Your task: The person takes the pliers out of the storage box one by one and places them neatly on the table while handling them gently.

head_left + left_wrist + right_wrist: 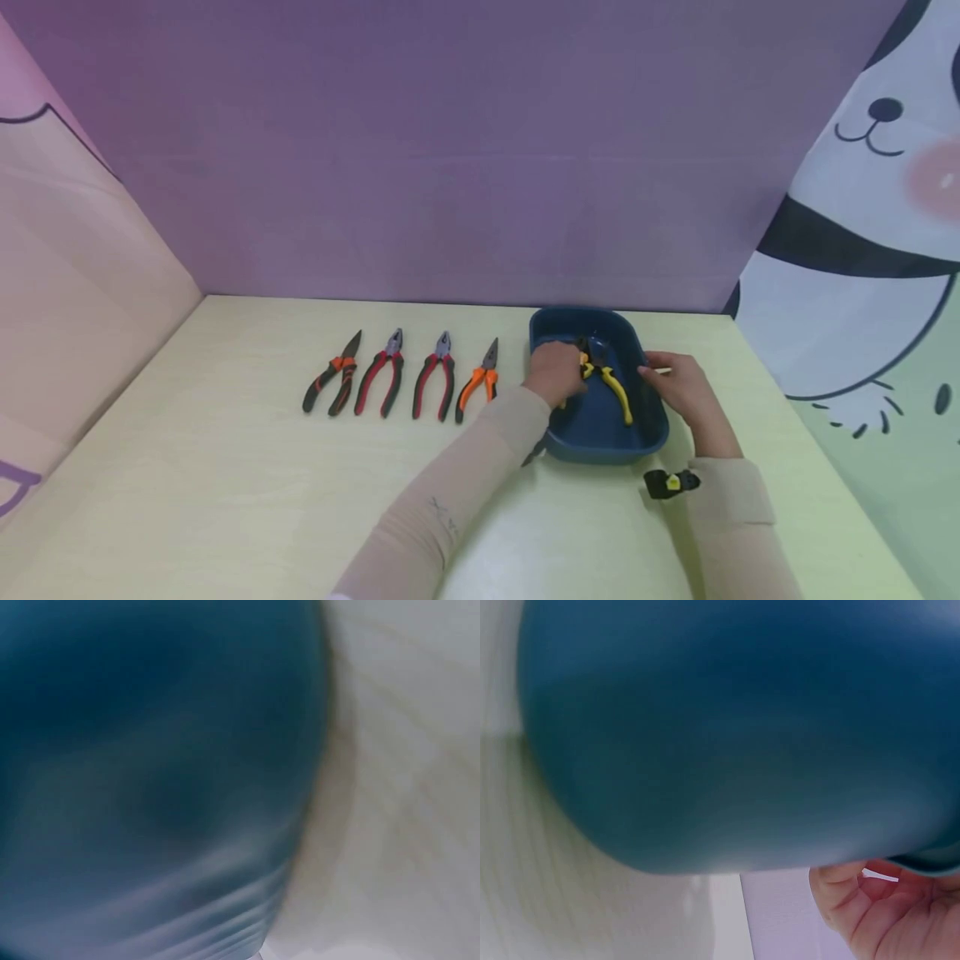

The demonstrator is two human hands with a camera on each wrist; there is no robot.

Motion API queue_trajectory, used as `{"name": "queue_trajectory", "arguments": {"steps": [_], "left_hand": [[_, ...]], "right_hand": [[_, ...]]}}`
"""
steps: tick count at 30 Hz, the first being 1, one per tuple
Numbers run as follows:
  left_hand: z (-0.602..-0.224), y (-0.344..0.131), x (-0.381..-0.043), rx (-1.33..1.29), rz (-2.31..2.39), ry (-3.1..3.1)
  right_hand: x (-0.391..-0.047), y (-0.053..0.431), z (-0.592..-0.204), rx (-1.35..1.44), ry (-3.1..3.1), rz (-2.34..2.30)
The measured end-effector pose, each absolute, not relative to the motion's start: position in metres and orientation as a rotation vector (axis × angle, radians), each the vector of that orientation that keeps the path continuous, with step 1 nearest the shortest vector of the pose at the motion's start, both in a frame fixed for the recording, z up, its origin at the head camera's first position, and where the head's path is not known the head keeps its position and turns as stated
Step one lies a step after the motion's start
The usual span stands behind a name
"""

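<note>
A deep blue plastic tub (600,454) stands at the right of the table. Inside it lie pliers with yellow handles (618,395) and dark jaws. My left hand (553,372) reaches over the tub's left rim and grips another pair of yellow-handled pliers, mostly hidden beneath it. At the tub's right rim, my right hand (678,390) holds the edge with thumb and fingers; in the right wrist view its bent fingers (840,896) meet the wall under the rim. Blue tub wall (172,772) fills most of the left wrist view.
Left of the tub, several pliers lie in a row, jaws pointing away: black-and-orange ones (345,367), two red-and-black pairs (393,367) (446,367), and orange long-nose pliers (489,367). A purple wall (450,167) rises behind the table (247,483); a panda-print panel (862,325) stands right.
</note>
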State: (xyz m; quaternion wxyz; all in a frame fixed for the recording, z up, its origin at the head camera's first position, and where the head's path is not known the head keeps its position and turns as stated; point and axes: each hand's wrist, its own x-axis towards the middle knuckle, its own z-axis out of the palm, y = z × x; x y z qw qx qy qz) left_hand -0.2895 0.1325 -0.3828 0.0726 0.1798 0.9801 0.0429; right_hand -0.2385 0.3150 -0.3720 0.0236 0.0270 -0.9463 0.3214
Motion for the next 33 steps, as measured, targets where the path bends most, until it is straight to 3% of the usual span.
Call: {"name": "queue_trajectory", "arguments": {"steps": [33], "left_hand": [[-0.3863, 0.1324, -0.2856, 0.565, 0.157, 3.074]], "right_hand": [[-0.2371, 0.3114, -0.3702, 0.078, -2.926, 0.987]]}}
